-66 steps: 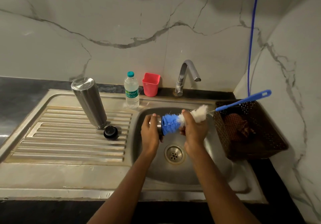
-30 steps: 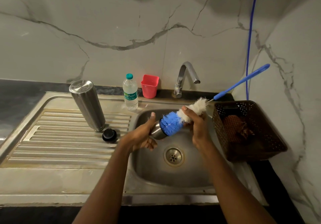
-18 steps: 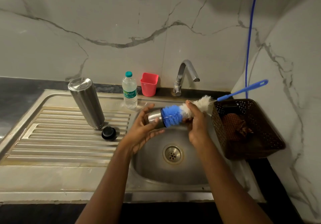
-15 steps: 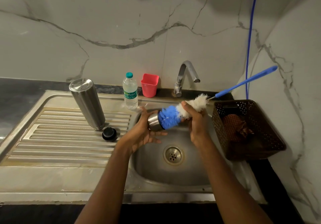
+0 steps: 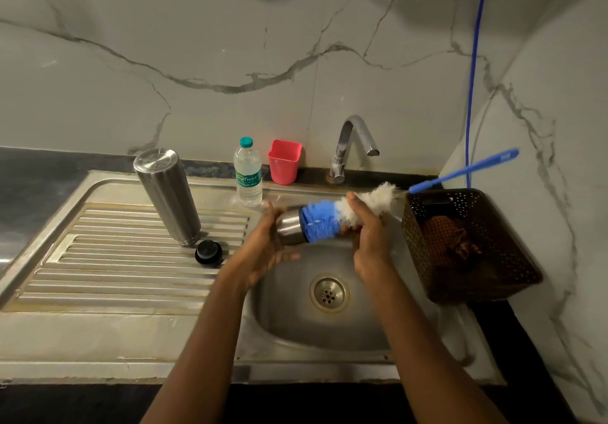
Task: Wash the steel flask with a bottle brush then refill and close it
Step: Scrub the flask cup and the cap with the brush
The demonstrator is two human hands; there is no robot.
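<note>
Marble wall behind a steel sink basin (image 5: 329, 331). Above the basin: left hand (image 5: 263, 247), thumb over and fingers (image 5: 289, 256) loosely spread under a steel cup (image 5: 289, 231), holding it sideways. Right hand (image 5: 370, 239) clamped round the white bristles of the bottle brush (image 5: 317, 223), blue bristles against the cup's mouth. Left of the basin, on the drainboard (image 5: 115, 275): steel flask (image 5: 167, 198) standing, 1 black stopper (image 5: 209, 252) beside it.

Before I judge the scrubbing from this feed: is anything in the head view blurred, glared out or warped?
Head view: dim, warm light, yet the bottle brush and steel cup read clearly; head view: slight motion blur on the left hand; head view: wide-angle warp makes the steel flask appear to lean left, with only a mild sheen on its top.
</note>
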